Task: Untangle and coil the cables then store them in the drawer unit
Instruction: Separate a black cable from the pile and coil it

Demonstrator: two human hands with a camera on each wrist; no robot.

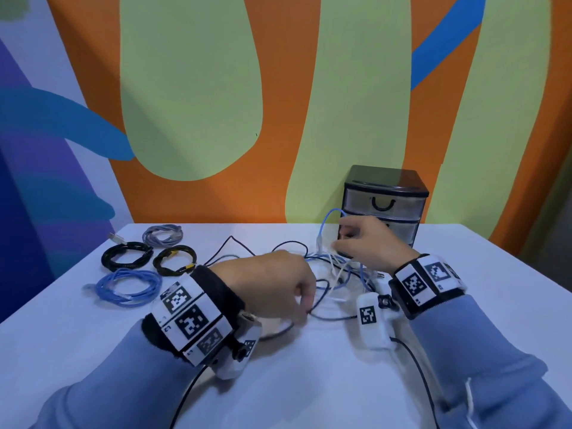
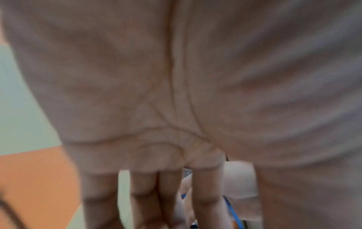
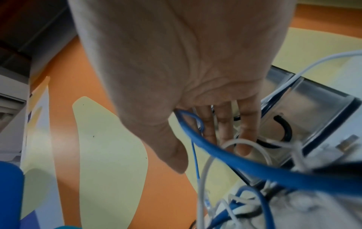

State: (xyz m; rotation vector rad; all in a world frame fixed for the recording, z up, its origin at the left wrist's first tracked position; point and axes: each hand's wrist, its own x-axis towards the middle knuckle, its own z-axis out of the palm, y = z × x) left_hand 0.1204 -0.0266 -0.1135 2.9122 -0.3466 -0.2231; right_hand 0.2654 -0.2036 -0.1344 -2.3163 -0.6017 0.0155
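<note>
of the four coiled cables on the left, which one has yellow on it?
The black coil on the right of the middle pair, beside the larger all-black coil. It carries yellow bands; the grey and blue coils show none.

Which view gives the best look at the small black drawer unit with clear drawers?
The head view: the small black drawer unit with clear drawers stands whole on the table's far right. The right wrist view shows only one tilted drawer front and handle behind cables. The left wrist view shows none of it.
</note>
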